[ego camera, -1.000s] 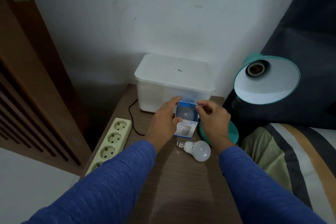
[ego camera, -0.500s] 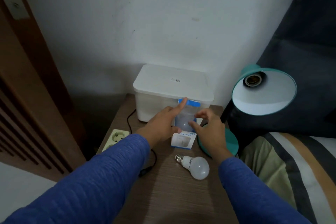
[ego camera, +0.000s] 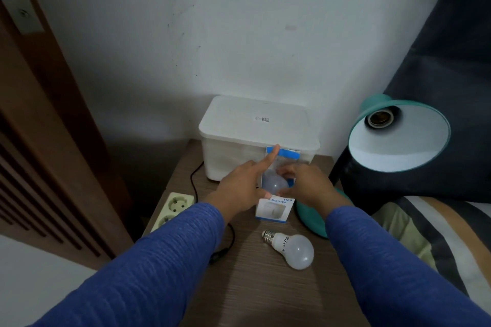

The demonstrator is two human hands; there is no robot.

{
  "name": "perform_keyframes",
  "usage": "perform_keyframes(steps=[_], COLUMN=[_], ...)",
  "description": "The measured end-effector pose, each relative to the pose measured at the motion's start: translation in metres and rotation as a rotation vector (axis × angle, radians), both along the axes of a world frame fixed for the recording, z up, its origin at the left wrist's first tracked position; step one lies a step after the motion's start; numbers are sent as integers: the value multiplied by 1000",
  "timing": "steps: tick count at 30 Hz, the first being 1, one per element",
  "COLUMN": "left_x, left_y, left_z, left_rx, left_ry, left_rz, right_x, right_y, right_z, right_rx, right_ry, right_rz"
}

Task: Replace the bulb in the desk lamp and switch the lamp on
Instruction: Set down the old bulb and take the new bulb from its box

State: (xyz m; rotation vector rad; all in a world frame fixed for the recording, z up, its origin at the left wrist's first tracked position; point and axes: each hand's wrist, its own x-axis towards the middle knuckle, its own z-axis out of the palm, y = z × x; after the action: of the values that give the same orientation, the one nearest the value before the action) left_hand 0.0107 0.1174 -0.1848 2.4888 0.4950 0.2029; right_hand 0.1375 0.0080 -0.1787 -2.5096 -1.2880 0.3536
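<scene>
One bulb (ego camera: pixel 275 184) inside opened box (ego camera: pixel 273 210)

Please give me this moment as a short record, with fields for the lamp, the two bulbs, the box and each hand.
lamp socket: empty, shade tilted toward the camera
loose bulb: lying on the wooden table, untouched
boxed bulb: inside the open blue and white box
left hand: steadies the box, index finger on the raised flap
right hand: fingers on the boxed bulb
</scene>
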Motion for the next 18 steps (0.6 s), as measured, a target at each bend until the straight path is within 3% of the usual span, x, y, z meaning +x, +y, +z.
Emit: perform_keyframes(steps=[5, 11, 18], left_x=[-1, -2, -2], left_y=[-1, -4, -5], left_z=[2, 3, 3], left_rx=[13, 22, 28], left_ry=[20, -9, -9], left_rz=[10, 26, 38], right_x=[-4, -12, -26], right_y=[-2, -15, -37], right_z=[-2, 9, 13], right_rx=[28, 291, 408], right_ry=[-25, 127, 154], right_rz=[48, -12, 1])
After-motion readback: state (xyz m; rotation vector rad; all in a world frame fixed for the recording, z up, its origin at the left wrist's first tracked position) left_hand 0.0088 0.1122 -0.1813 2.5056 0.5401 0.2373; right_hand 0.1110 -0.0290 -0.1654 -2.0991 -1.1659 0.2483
